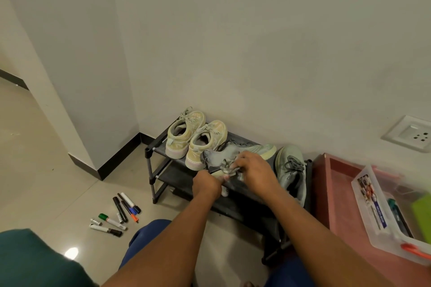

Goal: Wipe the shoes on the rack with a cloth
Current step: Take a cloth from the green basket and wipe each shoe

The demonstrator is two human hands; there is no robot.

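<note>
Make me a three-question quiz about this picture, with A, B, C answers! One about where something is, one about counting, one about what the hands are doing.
1. Where do the marker pens lie?
A. on the floor, left of the rack
B. on the rack's top shelf
C. inside the clear box

2. How many shoes are on the rack?
A. two
B. four
C. six

3. What are the hands doing?
A. hanging idle
B. holding a pen
C. both working on a grey shoe

Answers: 1 A, the pens are scattered on the tiles. 2 B, two cream shoes and two grey ones. 3 C, the left hand and right hand are at the grey shoe lying on its side.
</note>
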